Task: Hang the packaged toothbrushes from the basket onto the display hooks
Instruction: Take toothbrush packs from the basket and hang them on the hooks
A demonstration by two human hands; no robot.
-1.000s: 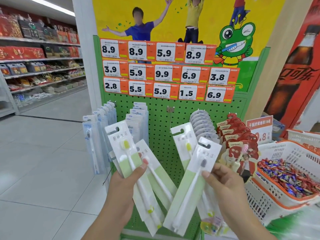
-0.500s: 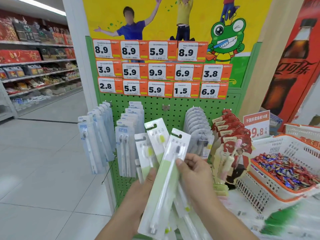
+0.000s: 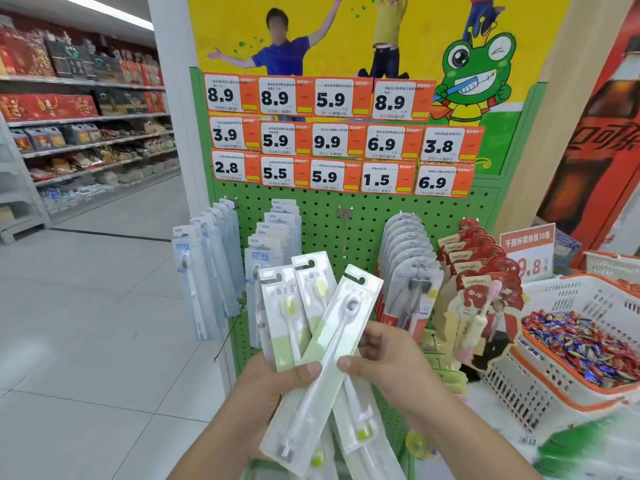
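— Lower centre of the frame: what do my hands hold?
— Your left hand (image 3: 273, 386) grips fanned toothbrush packs (image 3: 287, 317); your right hand (image 3: 384, 358) pinches the front pack (image 3: 332, 344).
— Its axis?
— Tilted, hang-hole toward upper right. The bare hook (image 3: 345, 216) sits above, centre frame, nearer the right hand, I judge.

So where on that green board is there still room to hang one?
One free patch: the bare metal hook on the green pegboard, between the blue-white packs and the grey round-topped packs. Elsewhere it is crowded, red packs included.
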